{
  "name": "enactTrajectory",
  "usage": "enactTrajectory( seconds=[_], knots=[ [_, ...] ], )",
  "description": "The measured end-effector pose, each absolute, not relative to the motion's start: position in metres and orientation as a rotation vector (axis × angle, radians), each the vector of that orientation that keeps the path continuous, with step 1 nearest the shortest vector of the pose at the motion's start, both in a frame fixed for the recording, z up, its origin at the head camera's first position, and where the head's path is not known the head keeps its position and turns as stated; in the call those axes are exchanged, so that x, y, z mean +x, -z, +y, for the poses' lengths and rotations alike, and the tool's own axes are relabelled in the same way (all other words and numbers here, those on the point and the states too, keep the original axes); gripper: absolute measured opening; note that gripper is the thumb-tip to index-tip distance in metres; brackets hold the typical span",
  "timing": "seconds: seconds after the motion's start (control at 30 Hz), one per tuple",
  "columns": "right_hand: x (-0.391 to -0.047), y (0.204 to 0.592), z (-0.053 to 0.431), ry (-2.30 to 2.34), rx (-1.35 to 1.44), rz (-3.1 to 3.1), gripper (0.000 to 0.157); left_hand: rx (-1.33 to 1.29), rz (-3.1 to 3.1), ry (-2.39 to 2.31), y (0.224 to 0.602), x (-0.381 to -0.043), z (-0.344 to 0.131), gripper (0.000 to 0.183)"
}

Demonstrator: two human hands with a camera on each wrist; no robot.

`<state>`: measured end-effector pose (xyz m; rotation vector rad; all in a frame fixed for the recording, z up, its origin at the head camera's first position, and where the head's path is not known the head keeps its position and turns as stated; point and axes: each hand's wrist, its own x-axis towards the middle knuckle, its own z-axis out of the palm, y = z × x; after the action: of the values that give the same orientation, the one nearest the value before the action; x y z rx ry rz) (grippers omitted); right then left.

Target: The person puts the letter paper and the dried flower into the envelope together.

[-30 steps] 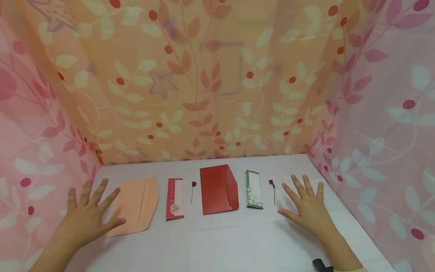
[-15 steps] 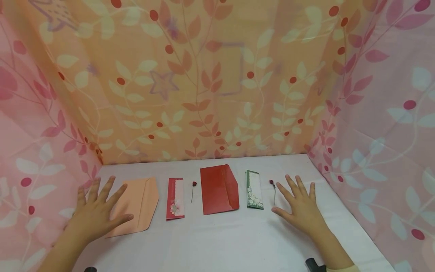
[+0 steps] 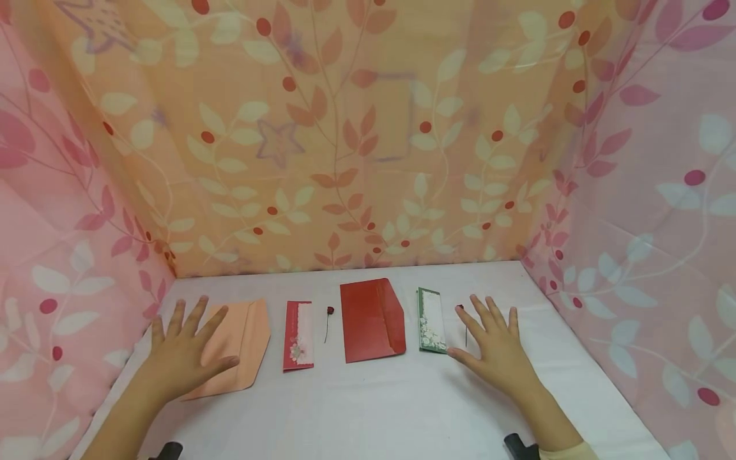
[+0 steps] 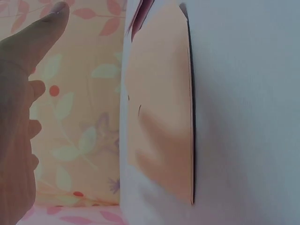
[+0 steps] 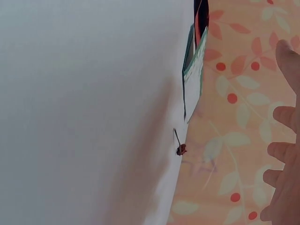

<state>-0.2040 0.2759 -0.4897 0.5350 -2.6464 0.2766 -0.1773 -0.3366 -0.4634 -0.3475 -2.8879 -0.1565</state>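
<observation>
My left hand (image 3: 183,358) hovers with spread fingers over a peach envelope (image 3: 253,345), covering its left part in the head view. In the left wrist view, the hand's shadow falls on that envelope (image 4: 161,70). Fingers spread and holding nothing, my right hand (image 3: 496,351) is above the table at right. Its fingers overlap a small dried red rose (image 3: 466,333), partly hiding it; the right wrist view shows the flower head (image 5: 181,149) lying near a folded green-and-white card (image 5: 192,93). In the head view the right thumb tip is near this card (image 3: 431,319).
Between the hands lie a red-and-pink folded card (image 3: 292,338), another small dried rose (image 3: 330,312) and a red envelope (image 3: 365,326), in a row on the white tabletop (image 3: 345,415). Patterned cloth (image 3: 356,128) encloses the back and both sides.
Both spread hands have drifted inward: the left to the right, further over the peach envelope, and the right to the left, across the rose. The laid-out items have stayed put.
</observation>
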Motion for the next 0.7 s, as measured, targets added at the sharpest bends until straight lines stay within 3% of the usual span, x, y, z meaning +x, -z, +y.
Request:
enactTrajectory(
  seconds=[0.7],
  knots=[
    [-0.213, 0.493, 0.217, -0.412, 0.54, -2.671, 0.091, -0.361, -2.902, 0.381, 0.466, -0.182, -0.323, 0.106]
  ],
)
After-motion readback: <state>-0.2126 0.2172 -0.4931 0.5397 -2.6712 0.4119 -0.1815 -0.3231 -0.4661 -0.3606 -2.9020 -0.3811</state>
